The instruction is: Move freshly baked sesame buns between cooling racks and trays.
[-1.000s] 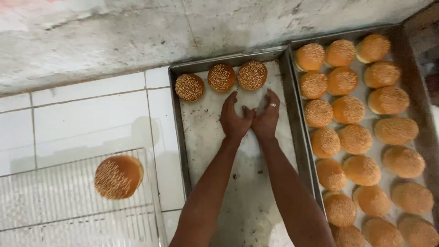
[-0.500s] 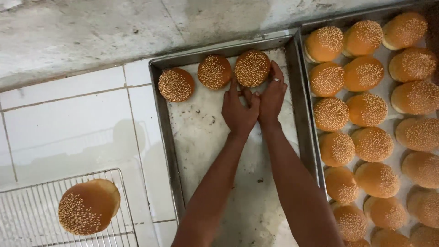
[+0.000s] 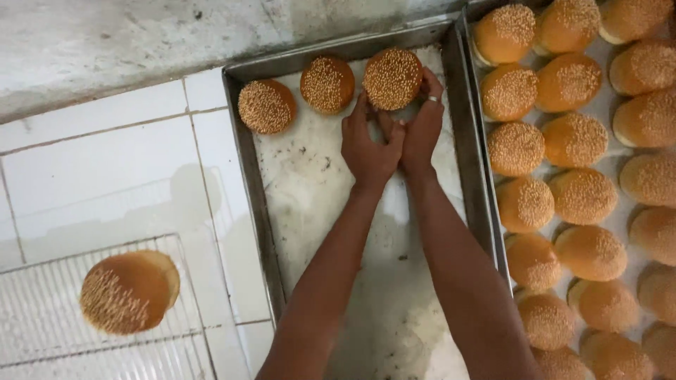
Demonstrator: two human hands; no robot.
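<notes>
The left hand [image 3: 367, 144] lies palm down on the floury floor of the metal tray [image 3: 243, 141], its fingers stretched up to the lower left edge of the sesame bun [image 3: 392, 78] at the tray's far end; they touch the bun's side but do not close around it. The right hand [image 3: 422, 123], with a ring on 1 finger, is pressed against the left at the thumbs and curves loosely around the bun's lower right side, fingertips on its edge, so the 2 hands cup the bun between them without lifting it. That bun sits at the right end of a row of 3 along the tray's far wall, with the middle bun [image 3: 327, 85] just beside it and the left bun [image 3: 265, 106] next to that one, close to the tray's left rim. The rest of the tray floor shows only flour dust and a few dark specks. Directly to the right, touching this tray, a second tray [image 3: 473, 17] is packed with rows of golden sesame buns [image 3: 556, 141]. To the left, on the white tiled worktop [image 3: 105, 162], a wire rack [image 3: 42, 331] carries a single large bun [image 3: 129, 291], tilted so its seeded top faces down and left. A rough grey wall [image 3: 105, 42] runs along the top.
</notes>
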